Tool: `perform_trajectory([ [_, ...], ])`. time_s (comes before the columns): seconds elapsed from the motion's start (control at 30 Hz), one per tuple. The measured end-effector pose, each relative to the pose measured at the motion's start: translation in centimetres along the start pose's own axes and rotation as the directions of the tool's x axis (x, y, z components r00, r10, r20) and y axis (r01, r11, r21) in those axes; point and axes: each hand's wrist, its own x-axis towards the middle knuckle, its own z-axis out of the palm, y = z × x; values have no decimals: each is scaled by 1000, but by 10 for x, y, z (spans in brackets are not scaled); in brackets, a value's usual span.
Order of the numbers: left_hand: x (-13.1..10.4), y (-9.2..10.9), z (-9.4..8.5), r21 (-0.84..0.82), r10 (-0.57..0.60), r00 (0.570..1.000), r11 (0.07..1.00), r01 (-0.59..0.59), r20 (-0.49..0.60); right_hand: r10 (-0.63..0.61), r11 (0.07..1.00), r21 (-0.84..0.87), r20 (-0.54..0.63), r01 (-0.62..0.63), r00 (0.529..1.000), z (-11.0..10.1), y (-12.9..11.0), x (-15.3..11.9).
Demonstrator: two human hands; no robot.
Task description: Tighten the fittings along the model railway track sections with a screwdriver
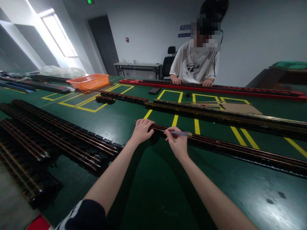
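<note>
A long black rail with copper-coloured strips (230, 147) runs from the middle of the green table toward the right edge. My left hand (143, 130) lies over the rail's left end, its fingers bent around it. In my right hand (177, 140) is a screwdriver with a clear handle (181, 133), pinched between thumb and fingers. Its shaft points left, toward the rail and my left hand. The exact spot its tip touches is too small to tell.
Several black rails (59, 134) lie at the left. Behind my hands is another long rail bundle (216, 115), with cardboard (242, 108) beyond. An orange basket (90, 83) stands farther back. Across the green table (153, 198), a person (195, 64) has both hands at a red fixture (263, 92).
</note>
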Motion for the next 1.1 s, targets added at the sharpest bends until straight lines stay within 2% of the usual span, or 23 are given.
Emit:
perform_trajectory([
  [0.47,1,4,2,-68,91,996,994,-90,7,8,1000,5,9,-8,1000,0,1,0],
  [1.1,1,8,6,-21,78,996,997,-79,-47,13,1000,1,22,-13,1000,-2,4,1],
])
